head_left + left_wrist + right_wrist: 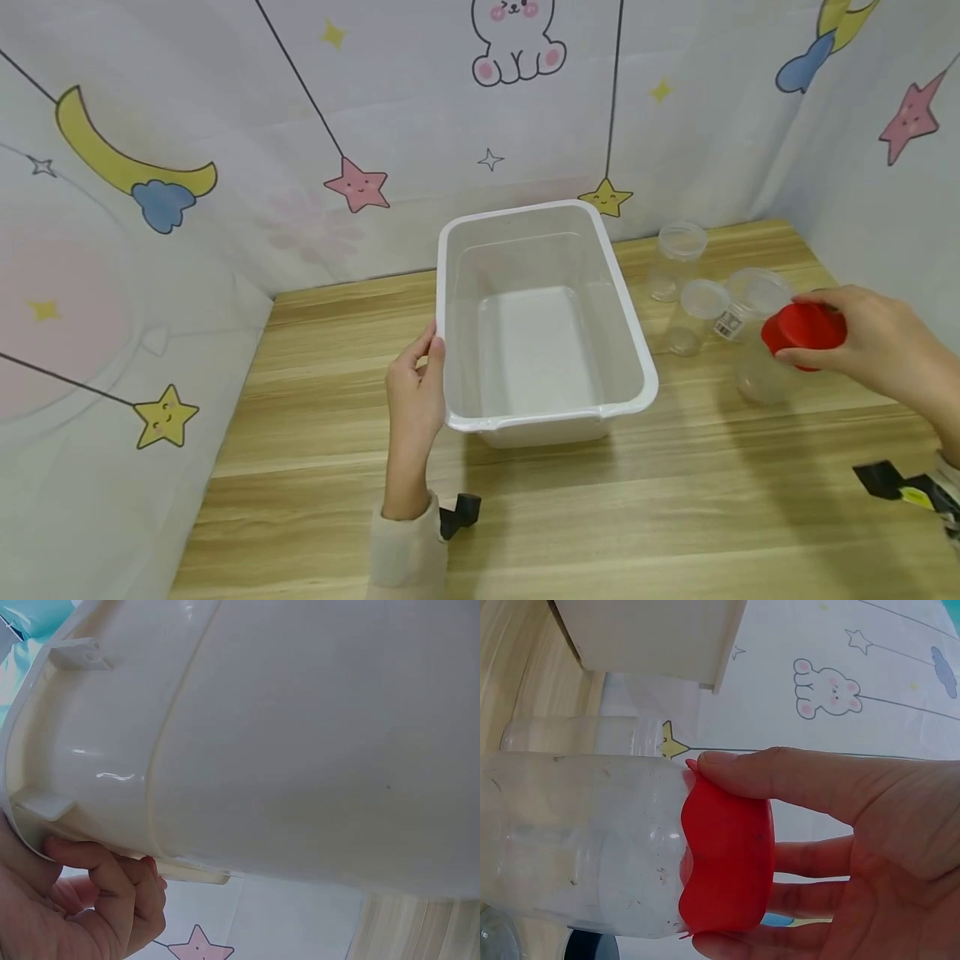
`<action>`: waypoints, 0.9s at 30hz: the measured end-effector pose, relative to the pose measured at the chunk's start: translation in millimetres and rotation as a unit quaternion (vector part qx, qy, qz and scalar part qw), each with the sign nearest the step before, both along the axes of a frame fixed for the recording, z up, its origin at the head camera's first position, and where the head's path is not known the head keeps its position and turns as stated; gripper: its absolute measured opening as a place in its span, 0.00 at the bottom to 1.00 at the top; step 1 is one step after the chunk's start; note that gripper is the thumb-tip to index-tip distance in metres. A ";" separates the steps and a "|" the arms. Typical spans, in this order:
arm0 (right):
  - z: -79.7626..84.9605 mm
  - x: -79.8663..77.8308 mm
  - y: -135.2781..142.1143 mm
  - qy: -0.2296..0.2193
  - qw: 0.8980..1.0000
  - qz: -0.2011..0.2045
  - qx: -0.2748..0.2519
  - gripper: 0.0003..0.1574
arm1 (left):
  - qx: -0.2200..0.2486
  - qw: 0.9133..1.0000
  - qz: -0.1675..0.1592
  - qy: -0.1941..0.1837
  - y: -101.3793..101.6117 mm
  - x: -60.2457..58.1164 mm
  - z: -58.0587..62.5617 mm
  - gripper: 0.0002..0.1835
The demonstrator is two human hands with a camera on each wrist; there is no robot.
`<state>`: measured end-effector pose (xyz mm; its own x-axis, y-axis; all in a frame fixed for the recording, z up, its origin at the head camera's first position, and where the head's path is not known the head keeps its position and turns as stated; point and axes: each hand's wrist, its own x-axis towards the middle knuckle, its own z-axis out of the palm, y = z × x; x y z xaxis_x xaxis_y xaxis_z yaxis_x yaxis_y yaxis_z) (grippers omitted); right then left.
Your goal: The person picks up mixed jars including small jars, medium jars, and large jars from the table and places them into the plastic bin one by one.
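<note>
A white plastic basin (536, 350) stands on the wooden table in the head view, its inside bare. My left hand (418, 387) grips its left rim, and the left wrist view shows curled fingers (105, 881) under the rim, against the basin's outer wall (300, 750). At the right, my right hand (885, 342) holds the scalloped red lid (802, 333) of a clear plastic jar (759, 379) between thumb and fingers. In the right wrist view the red lid (727, 855) sits on the mouth of the scuffed jar (585, 840).
Between basin and right hand stand several clear jars: one at the back (675, 262), a smaller one (697, 317) before it, and a wide one (753, 300) with a label. A dark round thing (591, 945) shows beside the held jar. Patterned cloth (487, 125) walls the table.
</note>
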<state>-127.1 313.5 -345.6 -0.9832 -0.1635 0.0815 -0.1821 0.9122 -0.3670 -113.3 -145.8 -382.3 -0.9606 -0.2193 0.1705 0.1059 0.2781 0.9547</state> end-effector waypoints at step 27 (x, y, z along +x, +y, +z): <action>24.3 2.4 8.7 0.043 0.999 0.008 0.020 0.44 | -0.002 1.000 0.002 0.007 -0.1 -0.2 -0.8 0.20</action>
